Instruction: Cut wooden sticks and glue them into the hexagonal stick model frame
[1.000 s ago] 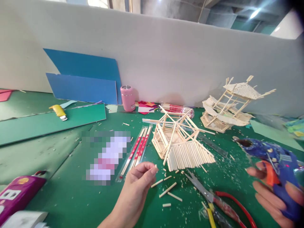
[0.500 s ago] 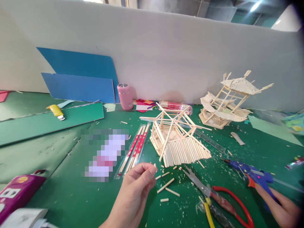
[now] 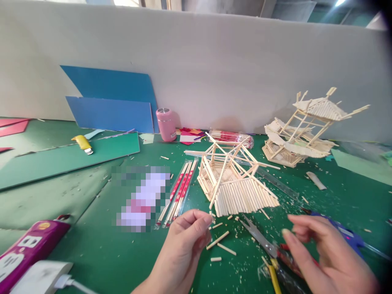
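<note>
My left hand is closed in a pinch, with a short piece of wooden stick between thumb and forefinger. Just behind it stands a stick-built frame, its near side covered by a sloping panel of sticks laid side by side. To the right, my right hand is held with thumb and fingers apart and nothing in it. Beneath that hand lie red-handled scissors, their handles partly hidden. A blue glue gun rests on the table beyond the right hand, partly covered by it.
Cut stick pieces and crumbs litter the green table. Packed sticks lie left of the frame. A taller stick pavilion stands back right, a pink flask by the wall. A yellow cutter and purple power strip are left.
My right hand has let go of the glue gun, which now lies on the table, and has moved left over the scissors. My left hand keeps its pinch. The view has shifted slightly.
</note>
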The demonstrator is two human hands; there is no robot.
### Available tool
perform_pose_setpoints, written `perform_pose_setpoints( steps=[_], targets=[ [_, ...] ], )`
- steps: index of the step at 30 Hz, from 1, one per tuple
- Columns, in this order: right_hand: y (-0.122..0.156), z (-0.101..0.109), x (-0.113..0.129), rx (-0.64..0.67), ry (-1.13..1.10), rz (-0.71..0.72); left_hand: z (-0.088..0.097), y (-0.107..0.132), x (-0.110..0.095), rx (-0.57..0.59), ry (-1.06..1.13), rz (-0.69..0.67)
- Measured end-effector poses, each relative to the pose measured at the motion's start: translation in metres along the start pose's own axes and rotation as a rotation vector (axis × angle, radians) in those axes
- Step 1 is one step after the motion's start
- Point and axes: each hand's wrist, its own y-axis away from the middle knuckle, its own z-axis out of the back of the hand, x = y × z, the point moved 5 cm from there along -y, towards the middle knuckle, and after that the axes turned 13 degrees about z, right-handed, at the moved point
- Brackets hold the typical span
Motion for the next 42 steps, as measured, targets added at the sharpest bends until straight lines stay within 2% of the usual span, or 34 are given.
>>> perform_pose_setpoints(
  steps=[3,5,12,18,25,42],
  targets=[
    [-0.027,-0.028,0.041,0.160,-0.080,0.183,-0.002,0.000,0.000,-0.010,0.004,0.005],
    [-0.036,-0.040,0.055,0.195,-0.130,0.262,-0.003,0.000,0.000,-0.013,0.001,0.005],
    [-0.042,-0.069,0.063,0.197,-0.232,0.229,-0.003,-0.001,-0.001,-0.055,0.000,0.029],
    [-0.043,-0.074,0.066,0.170,-0.160,0.271,-0.004,0.001,-0.002,-0.074,-0.011,0.022],
    [-0.044,-0.078,0.062,0.191,-0.134,0.237,-0.008,-0.001,-0.004,-0.068,-0.037,0.022],
    [-0.044,-0.077,0.062,0.171,-0.179,0.217,-0.007,-0.001,-0.010,-0.125,-0.108,-0.054]
  ],
)
